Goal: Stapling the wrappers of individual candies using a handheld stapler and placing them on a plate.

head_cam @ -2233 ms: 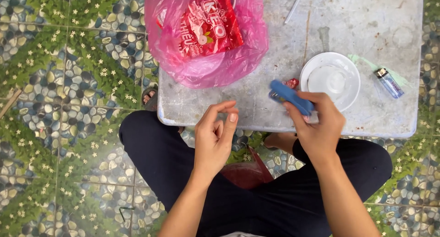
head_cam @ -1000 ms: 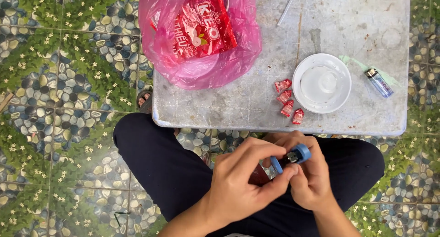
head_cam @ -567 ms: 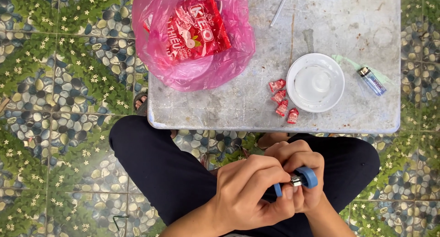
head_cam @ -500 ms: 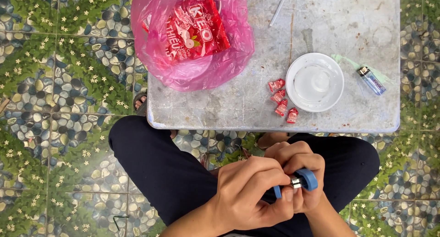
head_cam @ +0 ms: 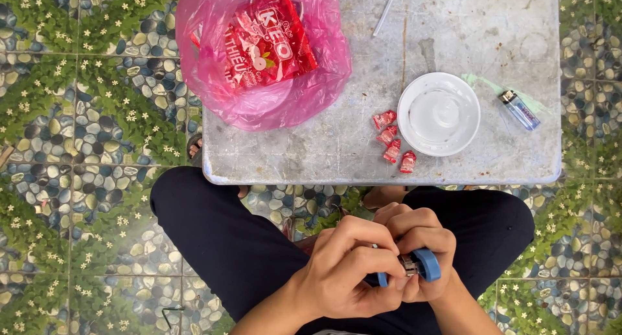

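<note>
You are holding a small blue tool [head_cam: 424, 265] with a metal middle over your lap, low and right of centre in the frame. Your left hand [head_cam: 353, 270] is closing its fingers around one end while your right hand [head_cam: 421, 244] is gripping the other. Both hands are working off the desk [head_cam: 324, 153], so a slip could be dropping the tool onto the patterned floor [head_cam: 78, 179]. The wrapped candies [head_cam: 392, 144] are lying near the desk's lower edge beside the white lid [head_cam: 439, 113], where a knee bump could be knocking them off.
</note>
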